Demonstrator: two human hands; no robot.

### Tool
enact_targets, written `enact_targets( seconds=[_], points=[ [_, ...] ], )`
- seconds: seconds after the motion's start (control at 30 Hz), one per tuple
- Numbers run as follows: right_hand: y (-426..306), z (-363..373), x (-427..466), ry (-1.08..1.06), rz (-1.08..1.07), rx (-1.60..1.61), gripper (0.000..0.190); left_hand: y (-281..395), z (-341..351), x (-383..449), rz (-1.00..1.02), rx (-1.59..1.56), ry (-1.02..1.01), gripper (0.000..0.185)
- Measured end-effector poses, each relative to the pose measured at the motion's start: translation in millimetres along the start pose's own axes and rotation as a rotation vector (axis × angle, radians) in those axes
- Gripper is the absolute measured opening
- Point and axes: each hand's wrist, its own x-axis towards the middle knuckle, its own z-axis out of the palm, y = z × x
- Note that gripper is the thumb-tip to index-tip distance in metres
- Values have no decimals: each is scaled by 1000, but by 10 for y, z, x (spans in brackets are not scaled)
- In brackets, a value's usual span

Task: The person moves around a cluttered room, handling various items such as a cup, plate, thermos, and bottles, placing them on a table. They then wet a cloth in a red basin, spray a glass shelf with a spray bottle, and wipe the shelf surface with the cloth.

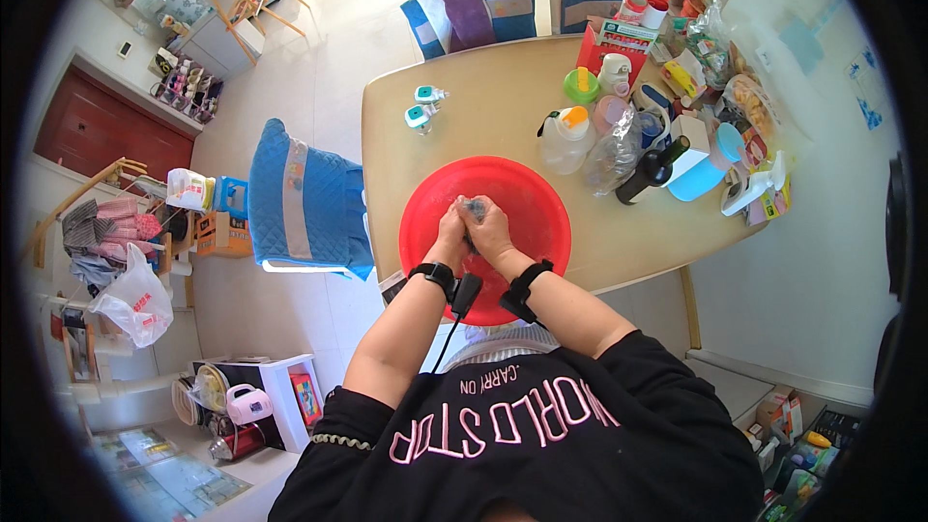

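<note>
A red plastic basin [536,210] stands at the near edge of the table, with what looks like water in it. Over its middle my left hand [453,228] and my right hand [489,225] are pressed together around a small dark bluish-grey wet cloth [475,209]. Only bits of the cloth show between and below the fingers, so its shape is hidden. Both wrists wear black straps with small devices, and a black cable hangs from the left one.
On the table [478,109] lie two teal-and-white plug-in devices [420,115]. To the right stand a clear jug [567,141], a dark glass bottle [656,168], a crumpled plastic bag [615,152] and several containers. A blue-covered chair [308,199] is at the left.
</note>
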Motion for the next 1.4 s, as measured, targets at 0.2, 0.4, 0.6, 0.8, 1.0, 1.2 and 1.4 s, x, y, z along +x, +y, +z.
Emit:
enact_targets(
  seconds=[0.2, 0.4, 0.6, 0.8, 1.0, 1.2, 1.4],
  points=[
    [-20, -120, 117, -55, 120, -180, 51, -60, 73, 2, 74, 459, 111, 36],
    [37, -400, 187, -252, 345, -523, 55, -24, 81, -138, 96, 1373, 368, 49],
    [431, -518, -234, -555, -236, -1299, 67, 93, -173, -503, -91, 1539, 242, 69],
    [782, -249, -128, -731, 70, -1261, 67, -247, -553, -168, -124, 1687, 153, 71],
    [666, -65, 141, -300, 285, 160, 42, -132, -299, -58, -313, 322, 134, 61],
    [177, -55, -8, -231, 43, 397, 52, 194, 146, -412, -249, 167, 79, 56],
    [122, -19, 48, -37, 14, 6, 48, 83, 72, -147, -81, 70, -118, 45]
  ],
)
